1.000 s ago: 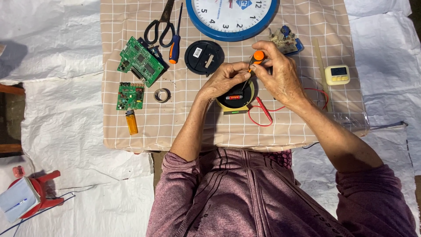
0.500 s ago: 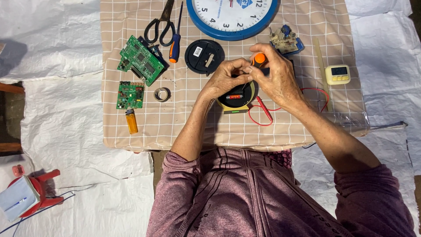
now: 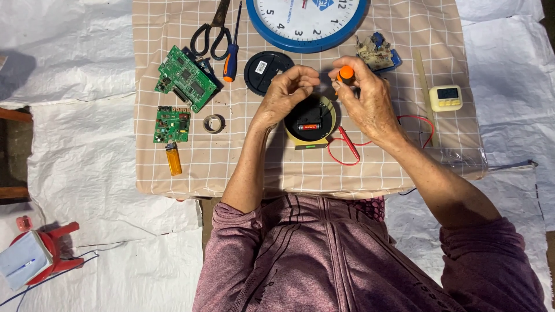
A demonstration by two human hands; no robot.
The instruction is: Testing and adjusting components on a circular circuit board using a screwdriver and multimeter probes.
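Head view: right hand [image 3: 367, 101] fingers round orange-handled screwdriver [image 3: 346, 74]; left hand [image 3: 286, 92] curled alongside

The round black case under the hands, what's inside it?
Inside the round black case lies one small battery. The left hand and right hand cover its upper part, so anything there is hidden.

Strong, direct daylight falls across the scene, seemingly from the right side of the frame. Hard-edged shadows lie to the left of the beige checked tablecloth [image 3: 173, 167] on the white woven plastic ground sheet [image 3: 75, 138]. The ground sheet is near overexposed, with detail washed out. The white face of the blue-rimmed round wall clock [image 3: 306, 23] is glare-bright. Focus is sharp throughout; no motion blur. Edge distortion is slight.
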